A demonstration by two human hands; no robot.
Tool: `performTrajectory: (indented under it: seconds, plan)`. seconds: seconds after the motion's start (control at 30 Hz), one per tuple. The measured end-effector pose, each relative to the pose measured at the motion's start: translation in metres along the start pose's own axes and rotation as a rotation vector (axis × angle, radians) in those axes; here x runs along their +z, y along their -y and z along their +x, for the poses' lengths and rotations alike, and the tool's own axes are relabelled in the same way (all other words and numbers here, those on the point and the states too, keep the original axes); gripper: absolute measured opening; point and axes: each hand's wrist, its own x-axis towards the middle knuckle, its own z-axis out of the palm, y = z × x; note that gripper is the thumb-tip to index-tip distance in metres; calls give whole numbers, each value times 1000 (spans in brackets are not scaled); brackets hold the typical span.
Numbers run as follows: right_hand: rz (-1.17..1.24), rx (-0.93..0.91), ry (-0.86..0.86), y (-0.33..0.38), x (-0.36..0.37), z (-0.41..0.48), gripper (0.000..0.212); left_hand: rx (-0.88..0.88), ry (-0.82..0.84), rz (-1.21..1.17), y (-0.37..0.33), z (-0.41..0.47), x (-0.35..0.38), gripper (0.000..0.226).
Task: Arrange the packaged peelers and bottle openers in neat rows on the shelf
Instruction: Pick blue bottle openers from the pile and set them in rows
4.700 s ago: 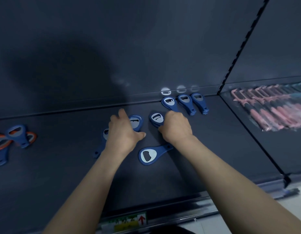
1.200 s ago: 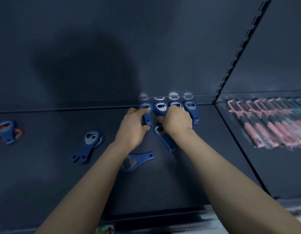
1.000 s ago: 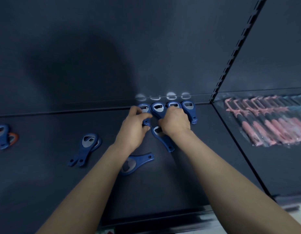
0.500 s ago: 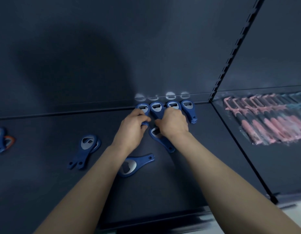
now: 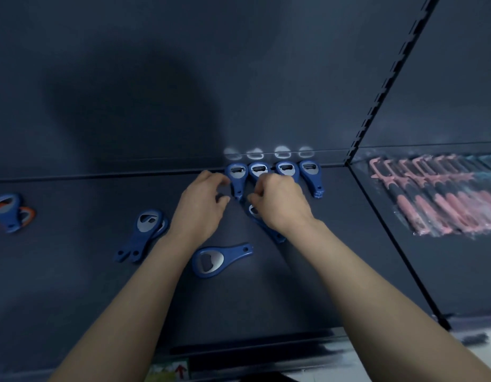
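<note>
Four blue bottle openers stand in a row at the back of the dark shelf (image 5: 73,285); the leftmost opener (image 5: 235,175) has its handle toward me. My left hand (image 5: 201,206) hovers just left of it, fingers apart, holding nothing. My right hand (image 5: 281,205) pinches the handle of the second opener (image 5: 258,170) and hides most of it. Another blue opener (image 5: 266,230) lies slanted under my right wrist. A loose opener (image 5: 218,261) lies sideways in front. Two stacked openers (image 5: 145,232) lie further left. Packaged pink peelers (image 5: 437,199) fill the right bay.
Blue and orange openers (image 5: 8,213) are heaped at the far left edge. A slotted upright (image 5: 387,78) and a divider separate the two shelf bays. The back wall rises just behind the row. A price label (image 5: 170,370) sits on the front rail.
My left hand has let go of the leftmost opener and spread its fingers, shifting slightly left. My right hand stays on the row. The row now reads as four straight openers.
</note>
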Motion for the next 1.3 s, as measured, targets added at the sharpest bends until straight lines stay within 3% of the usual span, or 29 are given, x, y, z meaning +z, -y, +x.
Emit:
performTrajectory:
  seconds: [0.2, 0.37, 0.5, 0.67, 0.9, 1.13, 1.3]
  plan:
    - [25, -230, 218, 13, 7, -25, 17, -83, -70, 204, 8, -33, -22, 17]
    - [-6, -406, 387, 20, 19, -35, 39, -362, -102, 437, 23, -69, -41, 29]
    - [-83, -525, 471, 23, 24, -43, 54, -444, -145, 362, 25, -91, -48, 33]
    - [-106, -546, 455, 27, 27, -48, 48, -500, -261, 235, 21, -103, -53, 37]
    - [-91, -325, 287, 37, 28, -59, 26, -490, -240, 41, 28, -100, -60, 45]
    - [-32, 146, -58, 15, 18, -46, 40, -432, -81, 179, 31, -83, -61, 42]
    - [1, 259, -110, 3, 23, -43, 47, -356, -3, 143, 24, -75, -56, 34]
